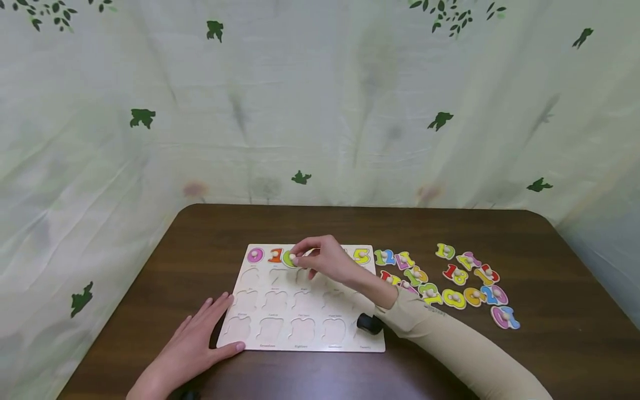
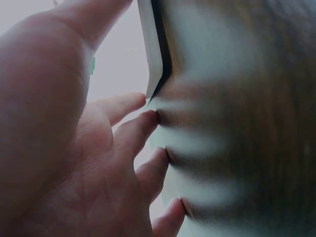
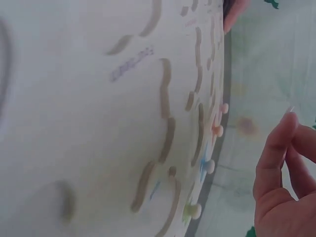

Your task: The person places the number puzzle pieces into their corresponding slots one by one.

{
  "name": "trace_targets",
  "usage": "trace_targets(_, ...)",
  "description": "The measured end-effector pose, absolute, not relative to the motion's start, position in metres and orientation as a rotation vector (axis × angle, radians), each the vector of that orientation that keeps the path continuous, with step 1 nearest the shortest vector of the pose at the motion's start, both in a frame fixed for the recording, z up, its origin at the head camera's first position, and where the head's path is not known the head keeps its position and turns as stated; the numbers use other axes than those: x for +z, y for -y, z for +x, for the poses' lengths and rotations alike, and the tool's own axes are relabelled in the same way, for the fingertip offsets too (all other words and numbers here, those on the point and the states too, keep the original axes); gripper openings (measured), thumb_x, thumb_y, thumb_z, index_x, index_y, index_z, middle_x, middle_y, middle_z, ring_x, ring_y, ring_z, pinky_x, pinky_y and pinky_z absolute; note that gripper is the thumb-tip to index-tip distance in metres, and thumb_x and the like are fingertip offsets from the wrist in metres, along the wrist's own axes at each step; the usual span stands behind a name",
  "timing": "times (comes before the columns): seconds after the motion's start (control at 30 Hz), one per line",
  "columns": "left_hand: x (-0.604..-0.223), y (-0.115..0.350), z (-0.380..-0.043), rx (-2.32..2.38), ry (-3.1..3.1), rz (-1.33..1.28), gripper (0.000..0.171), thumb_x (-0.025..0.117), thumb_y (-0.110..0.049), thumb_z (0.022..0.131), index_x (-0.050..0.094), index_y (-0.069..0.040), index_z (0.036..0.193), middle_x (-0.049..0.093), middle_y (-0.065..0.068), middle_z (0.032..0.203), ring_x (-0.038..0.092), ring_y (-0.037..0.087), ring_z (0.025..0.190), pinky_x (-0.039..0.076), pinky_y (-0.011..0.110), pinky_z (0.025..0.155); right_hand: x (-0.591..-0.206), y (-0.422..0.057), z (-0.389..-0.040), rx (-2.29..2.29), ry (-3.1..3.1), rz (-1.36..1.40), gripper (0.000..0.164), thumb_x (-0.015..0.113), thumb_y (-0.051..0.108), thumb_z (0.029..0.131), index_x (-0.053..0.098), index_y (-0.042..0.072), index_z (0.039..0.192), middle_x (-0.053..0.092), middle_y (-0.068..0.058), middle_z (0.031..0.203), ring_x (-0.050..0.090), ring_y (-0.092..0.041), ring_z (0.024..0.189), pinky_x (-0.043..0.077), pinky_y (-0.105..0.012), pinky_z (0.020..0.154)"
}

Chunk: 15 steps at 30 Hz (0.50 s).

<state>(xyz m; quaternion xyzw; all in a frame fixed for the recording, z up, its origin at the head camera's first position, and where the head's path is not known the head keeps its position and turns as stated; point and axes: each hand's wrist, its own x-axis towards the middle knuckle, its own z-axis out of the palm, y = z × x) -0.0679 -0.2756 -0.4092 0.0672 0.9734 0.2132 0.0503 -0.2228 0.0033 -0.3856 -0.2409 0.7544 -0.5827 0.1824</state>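
A white number puzzle board [image 1: 320, 336] with shallow shaped recesses lies on the table. My right hand [image 1: 327, 260] is over its top row, thumb and fingers pinching a green number piece [image 1: 288, 259] at its white knob. A pink 0 [image 1: 255, 255] and an orange 1 [image 1: 274, 255] sit left of it; a yellow 5 [image 1: 361, 256] sits at the row's right end. In the right wrist view, my bent fingers [image 3: 276, 148] are raised and the held piece is hidden. My left hand [image 1: 192, 339] rests spread at the board's left edge, thumb at the lower corner.
Several loose number pieces lie right of the board, including a blue-and-yellow piece [image 1: 384, 257], a red 18 [image 1: 455, 274] and a yellow piece [image 1: 454, 299]. A black device [image 1: 369, 324] is at the right wrist. A leaf-patterned curtain [image 1: 320, 111] hangs behind the brown table [image 1: 210, 228].
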Motion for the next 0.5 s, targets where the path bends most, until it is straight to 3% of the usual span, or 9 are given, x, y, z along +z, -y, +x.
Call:
trace_targets(0.23,-0.408,0.274,-0.069,0.666,-2.947,0.185,0.099,0.071,-0.068,0.076,0.040,-0.010,0.150,0.036,0.018,0.154,0.027,0.046,0.140,0.022,0.072,0.103,-0.386,0.025,-0.230,-1.611,-2.115,-0.717,0.013,0.072,0.009,0.090,0.073,0.006,0.103,0.065,-0.006,0.088,0.062,-0.038,0.074,0.058,-0.049,0.063)
trace_targets(0.5,-0.409,0.276,-0.067,0.669,-2.945,0.184,0.099,0.071,-0.067,0.076,0.040,-0.010,0.150,0.036,0.017,0.154,0.027,0.046,0.140,0.022,0.072,0.103,-0.388,0.057,-0.231,-1.474,-2.169,-0.719,0.008,0.074,0.009,0.088,0.074,0.007,0.096,0.067,0.000,0.082,0.060,-0.022,0.064,0.058,-0.040,0.059)
